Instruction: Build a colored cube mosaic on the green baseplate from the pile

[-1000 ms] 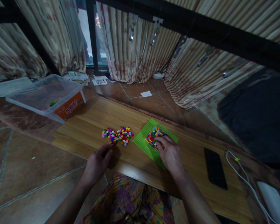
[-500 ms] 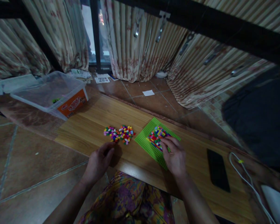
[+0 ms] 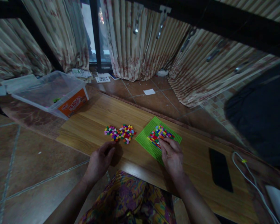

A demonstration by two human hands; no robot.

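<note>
A green baseplate [image 3: 147, 138] lies on a low wooden board [image 3: 95, 118], with a patch of small coloured bricks [image 3: 158, 133] pressed onto it. My right hand [image 3: 172, 156] rests on the plate's near corner, fingertips touching the edge of that patch; whether it pinches a brick I cannot tell. To the left sits a loose pile of small coloured bricks [image 3: 120, 133]. Just in front of the pile, my left hand [image 3: 100, 160] lies on the board's near edge, fingers curled and holding nothing that I can see.
A clear plastic tub [image 3: 51, 93] with an orange label stands at the board's far left. A black phone [image 3: 220, 169] and a white cable [image 3: 248, 177] lie at the right. Curtains hang behind, papers lie on the tiled floor, and patterned cloth covers my lap.
My right hand has shifted slightly on the baseplate, its fingers now pointing at the brick patch's near edge. The left hand has stayed put. The view tilted a little.
</note>
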